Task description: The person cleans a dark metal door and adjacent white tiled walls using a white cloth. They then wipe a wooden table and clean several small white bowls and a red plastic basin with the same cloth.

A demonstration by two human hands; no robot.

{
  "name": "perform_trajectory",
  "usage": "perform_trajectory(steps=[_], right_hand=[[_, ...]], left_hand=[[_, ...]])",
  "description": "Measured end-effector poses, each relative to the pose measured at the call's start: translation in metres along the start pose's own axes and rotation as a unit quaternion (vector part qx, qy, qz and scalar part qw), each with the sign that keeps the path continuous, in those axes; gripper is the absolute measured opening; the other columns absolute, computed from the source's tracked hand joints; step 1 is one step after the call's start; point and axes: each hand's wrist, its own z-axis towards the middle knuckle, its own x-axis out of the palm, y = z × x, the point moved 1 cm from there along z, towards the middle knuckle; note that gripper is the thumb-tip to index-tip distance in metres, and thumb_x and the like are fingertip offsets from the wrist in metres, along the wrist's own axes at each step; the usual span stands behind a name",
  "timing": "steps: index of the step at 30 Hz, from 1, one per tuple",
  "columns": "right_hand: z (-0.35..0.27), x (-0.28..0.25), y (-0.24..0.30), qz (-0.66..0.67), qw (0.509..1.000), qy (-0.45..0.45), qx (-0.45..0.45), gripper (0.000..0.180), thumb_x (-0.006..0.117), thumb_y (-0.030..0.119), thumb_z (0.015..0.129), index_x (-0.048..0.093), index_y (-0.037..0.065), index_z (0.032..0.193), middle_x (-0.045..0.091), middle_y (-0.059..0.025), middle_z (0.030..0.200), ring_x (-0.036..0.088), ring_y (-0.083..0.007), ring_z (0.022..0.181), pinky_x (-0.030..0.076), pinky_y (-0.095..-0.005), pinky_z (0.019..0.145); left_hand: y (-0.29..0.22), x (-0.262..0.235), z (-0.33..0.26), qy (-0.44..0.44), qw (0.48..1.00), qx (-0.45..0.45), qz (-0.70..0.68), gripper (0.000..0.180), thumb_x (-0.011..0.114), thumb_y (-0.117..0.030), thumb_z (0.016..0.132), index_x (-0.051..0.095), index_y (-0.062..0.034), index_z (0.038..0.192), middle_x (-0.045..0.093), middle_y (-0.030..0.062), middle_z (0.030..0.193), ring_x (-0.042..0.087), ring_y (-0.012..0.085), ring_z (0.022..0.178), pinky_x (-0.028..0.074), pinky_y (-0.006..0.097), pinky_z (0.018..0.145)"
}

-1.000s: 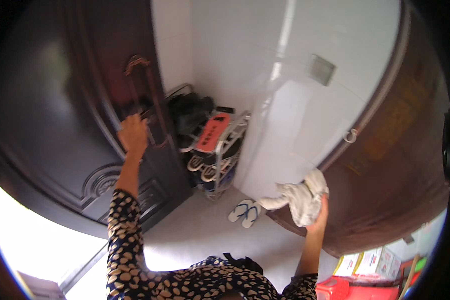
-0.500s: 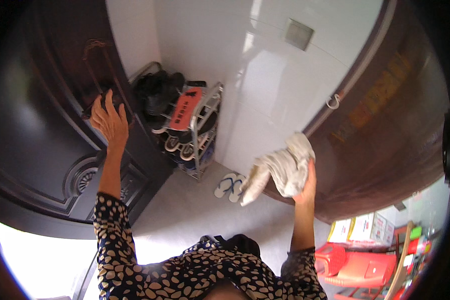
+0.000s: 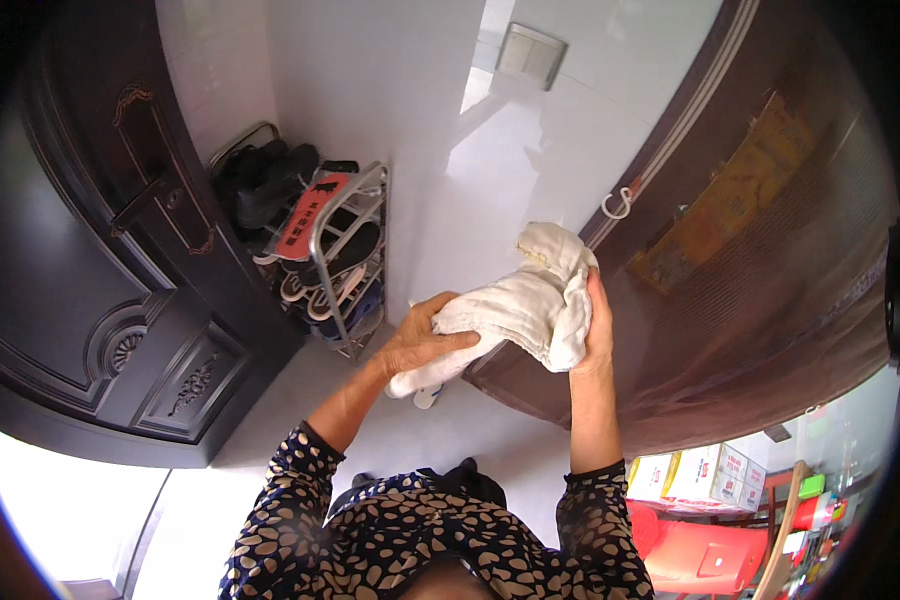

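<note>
Bunched white cloth [image 3: 515, 308] between left hand [image 3: 420, 340] and right hand [image 3: 598, 325], each gripping 1 side

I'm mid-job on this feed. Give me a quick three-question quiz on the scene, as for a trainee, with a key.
1. True or false: the left hand and the right hand both hold the white cloth.
2. Across the picture, where is the shoe rack? a) left of the dark door; b) right of the pale hook; c) between the two.
3. Fill in: the pale hook is nearer the ____ hand.

Key: 1. True. 2. c. 3. right.
</note>
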Motion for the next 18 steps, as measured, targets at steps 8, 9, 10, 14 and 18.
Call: perform_trajectory(steps=[8,9,10,14,18], right_hand=[[-0.003,-0.068,0.059,-0.199,0.971,-0.12,0.065,0.045,0.056,0.032,0.09,0.049,0.003,0.125,0.057,-0.0116,0.114,0.057,-0.0233,0.105,0.05,-0.037,0.083],[-0.005,-0.077,0.063,-0.279,0.949,-0.128,0.077,0.042,0.056,0.03,0.091,0.052,0.002,0.121,0.059,-0.0109,0.109,0.059,-0.0214,0.101,0.052,-0.0343,0.078],[-0.004,-0.074,0.065,-0.367,0.918,-0.062,0.139,0.039,0.055,0.03,0.091,0.054,0.001,0.118,0.06,-0.0103,0.105,0.06,-0.0192,0.098,0.052,-0.0314,0.073],[0.002,-0.083,0.098,-0.602,0.794,0.079,0.006,0.026,0.055,0.019,0.092,0.061,0.002,0.11,0.061,-0.0082,0.104,0.06,-0.0149,0.087,0.05,-0.0261,0.07],[0.05,-0.051,0.153,-0.677,0.687,0.067,-0.255,0.028,0.054,0.023,0.092,0.061,0.002,0.11,0.057,-0.0109,0.112,0.054,-0.0209,0.101,0.047,-0.034,0.083]], left_hand=[[0.032,0.039,0.039,-0.28,0.957,-0.044,-0.059,0.028,0.045,-0.024,0.092,0.06,-0.001,0.099,0.061,0.002,0.084,0.056,0.0113,0.081,0.047,0.027,0.072],[0.036,0.036,0.041,-0.301,0.945,-0.09,-0.09,0.033,0.042,-0.027,0.093,0.06,-0.0012,0.099,0.061,0.0021,0.084,0.057,0.0121,0.081,0.048,0.028,0.072],[0.053,0.031,0.047,-0.32,0.934,0.017,-0.16,0.046,0.034,-0.04,0.095,0.058,-0.0036,0.11,0.062,0.006,0.097,0.059,0.0187,0.092,0.048,0.032,0.081],[0.008,0.071,0.085,-0.27,0.766,-0.048,-0.582,0.055,0.032,-0.051,0.096,0.044,-0.0093,0.131,0.047,0.0079,0.133,0.045,0.0264,0.122,0.036,0.039,0.104],[-0.007,0.08,0.126,-0.234,0.817,0.034,-0.526,0.06,0.03,-0.052,0.096,0.036,-0.0099,0.137,0.039,0.0047,0.139,0.034,0.0229,0.13,0.024,0.034,0.11]])
